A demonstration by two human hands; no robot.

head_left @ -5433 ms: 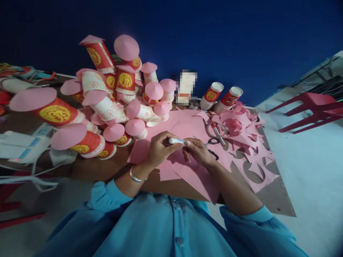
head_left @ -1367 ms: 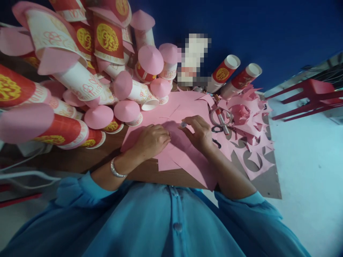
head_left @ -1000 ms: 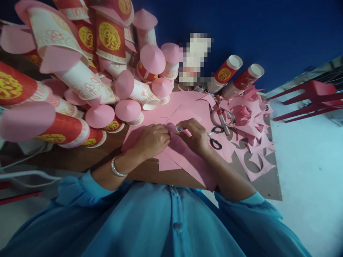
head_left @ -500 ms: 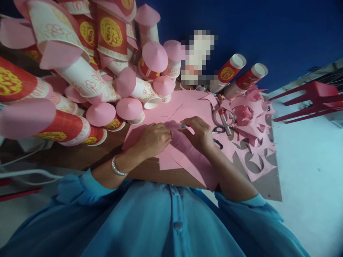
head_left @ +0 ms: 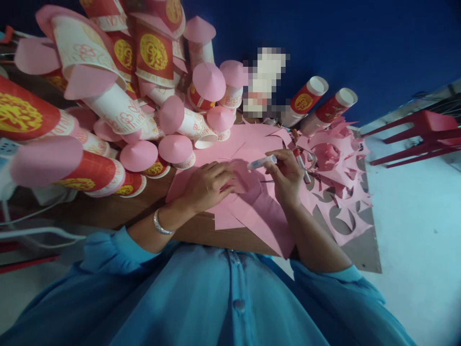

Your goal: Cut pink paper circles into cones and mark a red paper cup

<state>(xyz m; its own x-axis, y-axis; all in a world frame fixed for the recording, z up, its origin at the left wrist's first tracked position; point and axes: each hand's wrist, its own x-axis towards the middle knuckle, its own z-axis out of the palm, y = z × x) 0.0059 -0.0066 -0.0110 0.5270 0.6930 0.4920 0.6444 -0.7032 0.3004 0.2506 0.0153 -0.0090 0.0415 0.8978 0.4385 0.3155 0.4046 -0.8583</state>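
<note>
Head cam: white tube (head_left: 260,163) was gripped by right hand (head_left: 289,180), hold of left hand (head_left: 211,186) couldn't be told; most cups (head_left: 154,53) were already cone-topped, bare red cups (head_left: 308,100) left.

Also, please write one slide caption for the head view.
Right hand holds a white tube over pink paper, left hand alongside, near cone-topped cups.

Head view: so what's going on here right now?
A person holds a white tube in the right hand, tilted above pink paper. The left hand lies over the paper; whether it grips anything is unclear. Cups topped with pink cones crowd the left side, and cut scraps lie at right.
</note>
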